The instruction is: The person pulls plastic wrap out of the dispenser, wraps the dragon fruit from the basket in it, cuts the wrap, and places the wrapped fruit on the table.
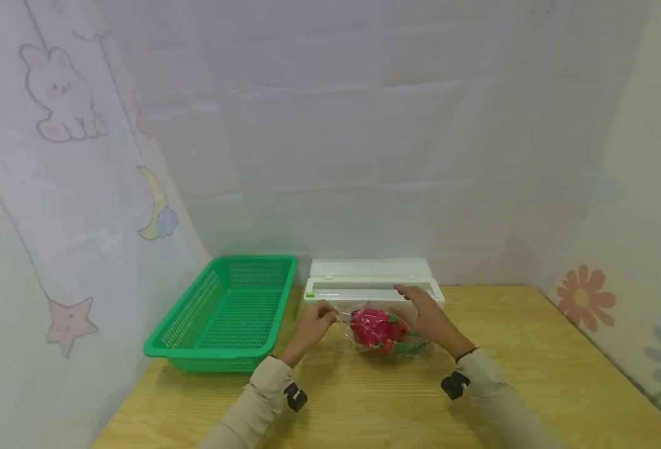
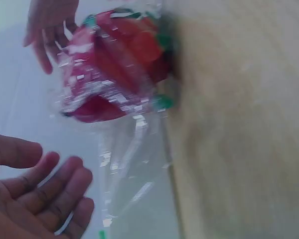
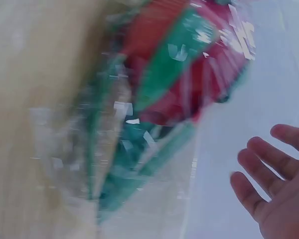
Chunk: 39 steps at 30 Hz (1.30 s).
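A red and green bundle [image 1: 372, 327] wrapped in clear plastic film [image 3: 65, 164] lies on the table between my two hands. What is under the film is unclear; red rounded parts and green strips show through. My left hand [image 1: 312, 324] is just left of the bundle; in the left wrist view its fingers are relaxed and apart from the loose film. My right hand [image 1: 428, 318] hovers at the bundle's right side, and the right wrist view has its fingers [image 3: 269, 159] spread with nothing in them. Behind the bundle stands a long white box [image 1: 375, 284], its lid raised.
A green plastic basket [image 1: 218, 354] with perforated sides stands at the left of the wooden table [image 1: 510, 374]. On the white box's front left edge sits a small green piece [image 1: 310, 294]. A pale printed curtain [image 1: 336, 137] hangs behind the table.
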Each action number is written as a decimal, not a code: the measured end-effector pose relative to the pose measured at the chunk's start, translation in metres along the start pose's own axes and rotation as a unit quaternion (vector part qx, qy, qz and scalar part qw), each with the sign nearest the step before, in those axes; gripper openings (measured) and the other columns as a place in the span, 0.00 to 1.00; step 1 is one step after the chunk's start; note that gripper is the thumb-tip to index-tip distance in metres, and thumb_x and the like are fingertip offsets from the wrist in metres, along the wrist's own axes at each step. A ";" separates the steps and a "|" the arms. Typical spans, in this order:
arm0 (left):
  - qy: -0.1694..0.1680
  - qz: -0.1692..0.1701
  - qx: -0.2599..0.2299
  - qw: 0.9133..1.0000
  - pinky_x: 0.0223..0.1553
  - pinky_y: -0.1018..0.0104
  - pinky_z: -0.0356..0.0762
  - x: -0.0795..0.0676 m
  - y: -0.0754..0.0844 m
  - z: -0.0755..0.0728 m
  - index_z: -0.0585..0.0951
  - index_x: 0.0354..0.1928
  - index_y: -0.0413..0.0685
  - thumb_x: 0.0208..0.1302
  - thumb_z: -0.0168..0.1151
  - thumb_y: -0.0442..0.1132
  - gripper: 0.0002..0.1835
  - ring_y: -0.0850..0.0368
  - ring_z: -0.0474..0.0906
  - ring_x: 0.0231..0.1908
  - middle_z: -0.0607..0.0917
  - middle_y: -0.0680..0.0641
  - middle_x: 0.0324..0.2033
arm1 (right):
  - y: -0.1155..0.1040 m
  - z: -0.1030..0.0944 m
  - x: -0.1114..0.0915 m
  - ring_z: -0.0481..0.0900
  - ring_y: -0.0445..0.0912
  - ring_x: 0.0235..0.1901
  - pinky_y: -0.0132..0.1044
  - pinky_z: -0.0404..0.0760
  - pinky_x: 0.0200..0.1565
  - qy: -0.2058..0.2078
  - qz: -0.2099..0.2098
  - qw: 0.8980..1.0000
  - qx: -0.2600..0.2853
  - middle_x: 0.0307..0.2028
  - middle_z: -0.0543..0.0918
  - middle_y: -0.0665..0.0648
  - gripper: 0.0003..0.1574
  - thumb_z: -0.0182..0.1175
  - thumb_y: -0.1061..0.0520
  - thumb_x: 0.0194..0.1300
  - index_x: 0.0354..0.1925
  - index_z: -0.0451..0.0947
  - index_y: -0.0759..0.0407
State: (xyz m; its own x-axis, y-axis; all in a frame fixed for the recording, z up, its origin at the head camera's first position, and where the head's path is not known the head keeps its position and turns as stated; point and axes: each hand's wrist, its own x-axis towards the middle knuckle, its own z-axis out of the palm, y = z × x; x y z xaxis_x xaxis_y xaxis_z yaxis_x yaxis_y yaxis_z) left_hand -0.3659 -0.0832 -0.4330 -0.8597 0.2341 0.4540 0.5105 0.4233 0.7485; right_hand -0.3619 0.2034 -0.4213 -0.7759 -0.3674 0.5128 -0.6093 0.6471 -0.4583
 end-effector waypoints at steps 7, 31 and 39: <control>0.037 0.048 0.126 0.990 0.28 0.62 0.76 0.028 0.026 -0.036 0.85 0.35 0.40 0.66 0.63 0.32 0.04 0.57 0.76 0.25 0.85 0.46 0.27 | -0.010 -0.007 0.043 0.79 0.55 0.39 0.52 0.77 0.41 0.053 -0.093 0.994 -0.021 0.39 0.84 0.61 0.10 0.61 0.63 0.70 0.46 0.84 0.66; -0.133 -0.002 0.499 0.856 0.50 0.48 0.73 0.082 -0.006 -0.038 0.87 0.43 0.50 0.52 0.77 0.58 0.24 0.46 0.76 0.49 0.85 0.48 0.40 | -0.061 0.055 0.147 0.83 0.52 0.38 0.48 0.81 0.44 -0.165 -0.094 0.975 -0.115 0.36 0.88 0.56 0.08 0.67 0.60 0.65 0.41 0.88 0.64; -0.137 -0.042 0.570 0.809 0.63 0.49 0.65 0.082 -0.012 -0.027 0.86 0.44 0.54 0.50 0.71 0.70 0.30 0.46 0.69 0.59 0.81 0.45 0.53 | -0.072 0.082 0.153 0.83 0.50 0.31 0.49 0.83 0.42 -0.193 -0.084 0.966 -0.150 0.31 0.88 0.56 0.04 0.68 0.62 0.63 0.34 0.89 0.63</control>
State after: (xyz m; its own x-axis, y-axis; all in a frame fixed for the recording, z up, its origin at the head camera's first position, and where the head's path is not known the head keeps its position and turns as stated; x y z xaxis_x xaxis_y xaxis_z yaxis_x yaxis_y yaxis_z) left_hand -0.4417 -0.0926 -0.3922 -0.9416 0.2820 0.1840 0.2370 0.9432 -0.2327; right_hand -0.4498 0.0456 -0.3692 -0.7083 -0.6683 0.2272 -0.7023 0.6997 -0.1314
